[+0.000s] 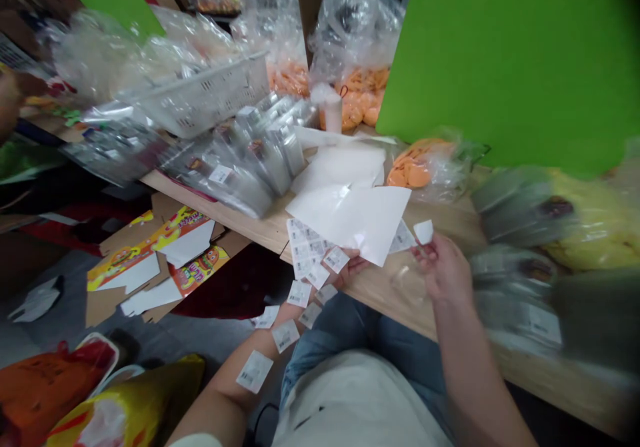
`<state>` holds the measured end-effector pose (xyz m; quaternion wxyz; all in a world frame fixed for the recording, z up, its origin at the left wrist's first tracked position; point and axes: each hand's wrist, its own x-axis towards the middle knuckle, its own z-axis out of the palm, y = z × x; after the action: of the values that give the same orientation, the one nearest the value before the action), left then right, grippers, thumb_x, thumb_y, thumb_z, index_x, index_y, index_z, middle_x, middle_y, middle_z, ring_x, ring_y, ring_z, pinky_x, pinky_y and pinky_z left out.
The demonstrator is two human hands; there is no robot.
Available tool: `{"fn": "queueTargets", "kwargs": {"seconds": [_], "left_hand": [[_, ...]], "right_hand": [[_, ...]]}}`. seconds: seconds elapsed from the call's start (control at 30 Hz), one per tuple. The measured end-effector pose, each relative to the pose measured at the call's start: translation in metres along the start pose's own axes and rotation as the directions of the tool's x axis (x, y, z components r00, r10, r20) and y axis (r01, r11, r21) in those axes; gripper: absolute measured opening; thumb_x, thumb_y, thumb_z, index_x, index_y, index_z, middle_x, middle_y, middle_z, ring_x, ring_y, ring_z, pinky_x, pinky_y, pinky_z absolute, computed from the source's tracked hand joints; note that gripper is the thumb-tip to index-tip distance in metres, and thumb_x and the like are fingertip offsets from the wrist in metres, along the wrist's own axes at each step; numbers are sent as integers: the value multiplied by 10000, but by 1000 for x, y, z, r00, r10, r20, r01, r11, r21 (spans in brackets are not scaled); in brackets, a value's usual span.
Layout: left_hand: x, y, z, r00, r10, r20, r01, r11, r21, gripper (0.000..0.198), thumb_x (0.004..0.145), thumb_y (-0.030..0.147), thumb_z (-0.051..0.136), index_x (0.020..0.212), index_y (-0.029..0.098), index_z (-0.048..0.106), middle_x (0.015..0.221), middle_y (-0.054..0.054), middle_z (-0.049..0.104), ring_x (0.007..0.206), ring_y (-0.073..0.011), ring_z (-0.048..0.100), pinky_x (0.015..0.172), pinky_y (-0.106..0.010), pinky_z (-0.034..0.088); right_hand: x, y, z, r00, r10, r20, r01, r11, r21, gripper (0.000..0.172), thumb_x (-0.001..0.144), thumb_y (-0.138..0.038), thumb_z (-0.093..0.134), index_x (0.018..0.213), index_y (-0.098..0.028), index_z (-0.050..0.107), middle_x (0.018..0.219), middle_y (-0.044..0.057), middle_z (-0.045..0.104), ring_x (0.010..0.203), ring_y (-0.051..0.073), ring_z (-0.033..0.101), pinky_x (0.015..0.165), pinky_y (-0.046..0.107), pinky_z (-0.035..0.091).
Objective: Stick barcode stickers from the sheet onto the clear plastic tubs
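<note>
Between the fingertips of my right hand [444,267] is a small white sticker label [423,232], raised a little above the table. My left hand [350,268] grips the near edge of a glossy white backing sheet [357,217]. Under that sheet lies a sheet of printed barcode labels [303,244], partly covered. Several loose barcode stickers cling to my left hand and forearm, among them one sticker [255,371] near the elbow. More white sheets [345,164] lie behind on the wooden table [265,228].
Clear plastic boxes [235,174] stand in rows at the left, before a white basket [215,94]. Blurred clear boxes [520,287] are at the right. Bags of orange pieces [420,164] sit behind the sheets. Flattened printed cartons [160,254] lie lower left. Another person's hand [10,100] shows far left.
</note>
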<state>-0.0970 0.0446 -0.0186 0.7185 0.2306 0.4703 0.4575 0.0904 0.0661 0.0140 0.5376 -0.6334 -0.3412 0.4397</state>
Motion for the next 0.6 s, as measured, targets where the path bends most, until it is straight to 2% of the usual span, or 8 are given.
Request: {"fn": "queueTargets", "kwargs": {"seconds": [0.03, 0.1, 0.17, 0.3, 0.4, 0.47, 0.53, 0.6], "left_hand": [[3, 1, 3, 1000, 12, 12, -12, 999, -43, 244, 684, 322, 664, 880, 179, 630, 1017, -72, 682, 987, -254, 627, 907, -404, 475], [10, 2, 9, 998, 29, 54, -23, 994, -109, 219, 693, 326, 662, 867, 198, 624, 1065, -74, 669, 1011, -252, 620, 945, -409, 460], [20, 2, 14, 994, 35, 108, -18, 988, -154, 190, 688, 336, 669, 838, 224, 634, 1057, -67, 673, 1020, -253, 618, 975, -404, 443], [32, 8, 17, 977, -28, 210, 63, 985, -161, 214, 714, 420, 639, 846, 254, 664, 1053, -72, 670, 1013, -254, 623, 975, -391, 436], [29, 27, 10, 936, -113, 333, 132, 991, -35, 286, 746, 476, 597, 910, 253, 666, 1091, -81, 654, 1002, -256, 627, 949, -405, 441], [27, 46, 1, 948, -30, 318, 17, 999, 42, 300, 745, 461, 609, 948, 244, 653, 1118, -87, 640, 1038, -260, 607, 947, -402, 432], [29, 68, -10, 968, 119, 222, -144, 984, 100, 345, 738, 440, 626, 1019, 242, 626, 1175, -83, 609, 1128, -262, 547, 988, -397, 387], [38, 90, -19, 956, 268, 118, -288, 935, 207, 408, 721, 417, 650, 1088, 245, 597, 1292, -67, 526, 1256, -256, 420, 1066, -386, 278]], "right_hand": [[4, -5, -3, 992, 59, 115, -65, 996, 52, 268, 723, -451, 559, 809, -202, 609, 813, 42, 651, 775, 191, 622, 697, 369, 520], [8, -14, -1, 910, 150, 386, -188, 980, 62, 301, 698, -455, 601, 859, -202, 627, 899, 63, 671, 820, 209, 636, 696, 383, 527], [16, -20, 14, 833, 193, 518, -209, 977, -27, 344, 694, -469, 608, 886, -186, 634, 916, 72, 680, 815, 210, 639, 674, 364, 525], [60, -37, 64, 872, 151, 466, -40, 970, -239, 306, 710, -436, 605, 793, -143, 636, 671, 23, 651, 634, 167, 603, 552, 280, 487], [110, -54, 98, 866, 181, 466, 15, 923, -385, 240, 748, -349, 629, 826, -122, 629, 725, 15, 633, 665, 147, 590, 590, 276, 490], [141, -65, 117, 862, 214, 460, 31, 882, -470, 266, 816, -336, 579, 979, -126, 596, 937, 44, 621, 807, 154, 595, 699, 319, 508], [167, -73, 134, 872, 217, 439, 48, 854, -517, 313, 865, -342, 518, 1115, -154, 532, 1112, 66, 561, 938, 169, 572, 792, 371, 498], [187, -78, 149, 894, 173, 413, 83, 842, -533, 340, 870, -347, 507, 1156, -164, 506, 1157, 75, 537, 982, 181, 559, 822, 395, 488]]}}
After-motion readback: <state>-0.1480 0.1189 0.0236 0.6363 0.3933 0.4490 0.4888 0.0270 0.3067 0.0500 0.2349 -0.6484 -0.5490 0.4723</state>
